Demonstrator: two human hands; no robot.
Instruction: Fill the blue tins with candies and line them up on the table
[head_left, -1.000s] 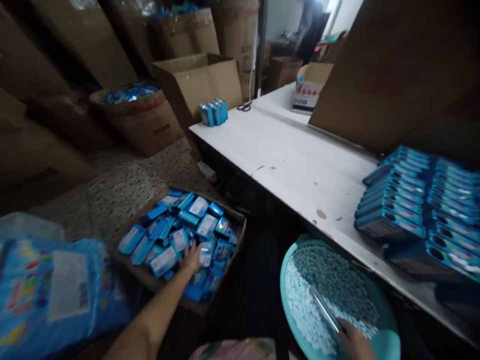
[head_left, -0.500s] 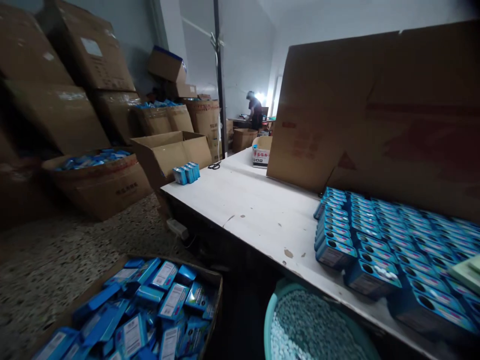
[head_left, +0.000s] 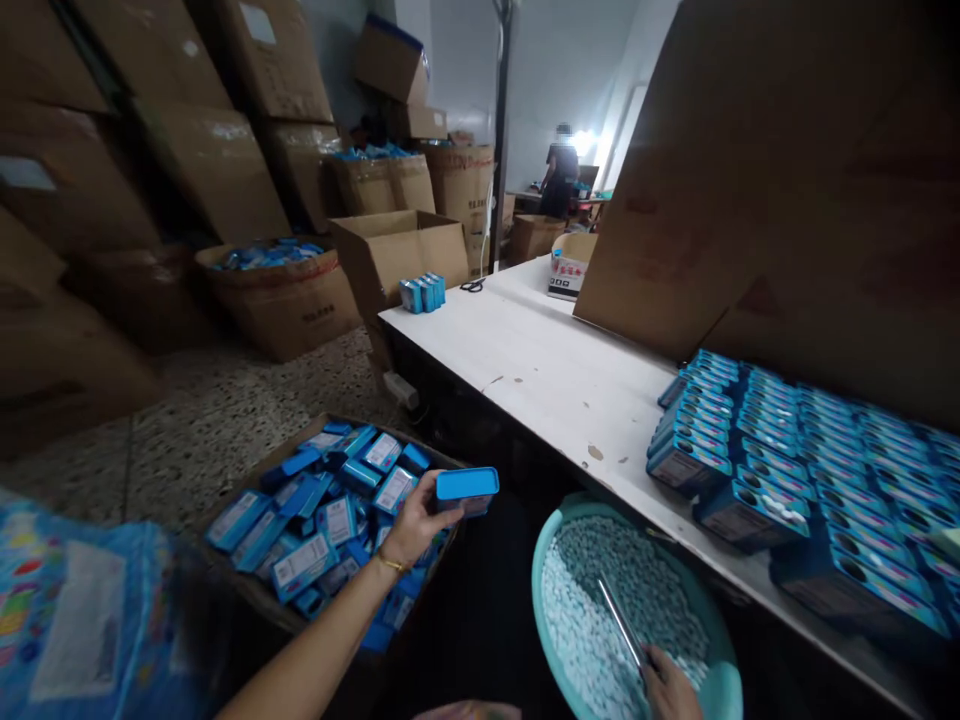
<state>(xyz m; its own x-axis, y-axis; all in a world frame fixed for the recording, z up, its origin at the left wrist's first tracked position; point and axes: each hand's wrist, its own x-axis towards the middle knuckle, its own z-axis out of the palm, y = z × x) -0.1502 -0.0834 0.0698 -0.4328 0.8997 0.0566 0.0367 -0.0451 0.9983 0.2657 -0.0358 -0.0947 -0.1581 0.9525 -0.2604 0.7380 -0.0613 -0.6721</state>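
My left hand (head_left: 415, 520) is closed around a small blue tin (head_left: 468, 485) with rounded corners, raised above the near edge of a carton (head_left: 262, 605) heaped with similar blue tins. Over at the lower right, my right hand (head_left: 670, 685) grips a slim, shiny metal tool (head_left: 621, 618). The tool slants across a turquoise basin (head_left: 537, 590) full of small white pellets (head_left: 581, 610); the shape of its far end is hard to make out.
Rows of blue tins (head_left: 780, 420) with dark round openings stand on the white table (head_left: 517, 345). A large cardboard sheet (head_left: 735, 190) rises behind them. Scissors (head_left: 472, 286) and several blue packs (head_left: 423, 293) lie by the far corner. Cartons are stacked at left; a person (head_left: 561, 180) stands far back.
Both my hands have come into view, the left with a blue tin, the right with the metal tool in the basin. The view has turned left and down; a colourful blue bag appears.
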